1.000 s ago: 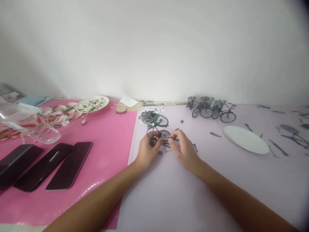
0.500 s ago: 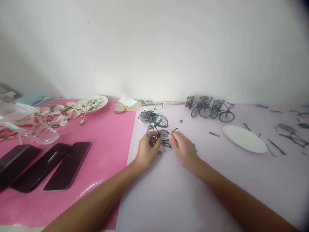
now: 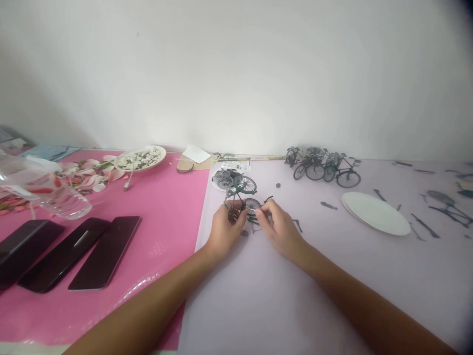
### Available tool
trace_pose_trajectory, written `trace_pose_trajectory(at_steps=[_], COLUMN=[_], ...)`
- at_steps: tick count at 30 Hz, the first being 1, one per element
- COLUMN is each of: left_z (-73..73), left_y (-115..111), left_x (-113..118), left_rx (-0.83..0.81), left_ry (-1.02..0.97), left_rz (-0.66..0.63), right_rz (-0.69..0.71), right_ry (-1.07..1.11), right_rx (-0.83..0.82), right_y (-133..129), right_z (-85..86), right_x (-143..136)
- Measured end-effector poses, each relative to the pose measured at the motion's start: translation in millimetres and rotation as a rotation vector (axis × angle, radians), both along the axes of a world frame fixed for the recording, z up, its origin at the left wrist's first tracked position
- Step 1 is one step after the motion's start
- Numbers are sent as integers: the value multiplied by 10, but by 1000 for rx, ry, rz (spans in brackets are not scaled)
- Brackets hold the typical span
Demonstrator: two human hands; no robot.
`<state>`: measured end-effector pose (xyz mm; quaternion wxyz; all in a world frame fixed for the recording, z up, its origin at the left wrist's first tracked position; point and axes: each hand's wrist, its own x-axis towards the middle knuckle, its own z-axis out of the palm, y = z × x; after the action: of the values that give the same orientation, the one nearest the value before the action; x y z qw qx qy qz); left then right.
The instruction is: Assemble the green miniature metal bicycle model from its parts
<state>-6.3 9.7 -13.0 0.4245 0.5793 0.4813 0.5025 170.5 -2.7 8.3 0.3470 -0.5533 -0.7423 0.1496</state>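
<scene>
A small green model bicycle (image 3: 244,193) stands on the pale lilac table cover (image 3: 281,296), partly assembled. My left hand (image 3: 223,230) grips its frame from the left, thumb and fingers pinched on it. My right hand (image 3: 280,228) pinches a thin dark part against the bicycle's rear wheel (image 3: 253,205). What exactly the right fingers hold is too small to tell. A small white dish of spare wheels (image 3: 223,179) lies just behind the model.
Several finished model bicycles (image 3: 323,166) stand at the back. A stack of white plates (image 3: 375,213) and scattered dark parts (image 3: 424,224) lie to the right. On the pink cover (image 3: 162,217) at left lie three dark phones (image 3: 74,251), a clear plastic bottle (image 3: 48,195) and a plate of small pieces (image 3: 140,158).
My right hand has shifted slightly left, closer to the bicycle's rear wheel. The left hand keeps its hold on the frame.
</scene>
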Motion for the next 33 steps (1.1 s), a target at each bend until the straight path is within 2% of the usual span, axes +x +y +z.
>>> trace_pose_trajectory(at_steps=[6, 11, 17, 30, 33], left_z=[14, -1, -19, -4, -7], left_y=[-6, -4, 3, -12, -9], left_x=[-2, -2, 0, 0, 0], left_rx=[13, 18, 13, 47, 55], left_ry=[41, 65, 50, 67, 63], left_rz=[-12, -12, -7, -27, -18], right_rz=[6, 24, 34, 25, 40], right_ry=[-40, 62, 64, -68, -13], right_rx=[26, -34, -39, 39, -29], right_y=[19, -5, -2, 35, 20], right_z=[-12, 21, -16, -27, -27], right_x=[-1, -4, 18, 12, 5])
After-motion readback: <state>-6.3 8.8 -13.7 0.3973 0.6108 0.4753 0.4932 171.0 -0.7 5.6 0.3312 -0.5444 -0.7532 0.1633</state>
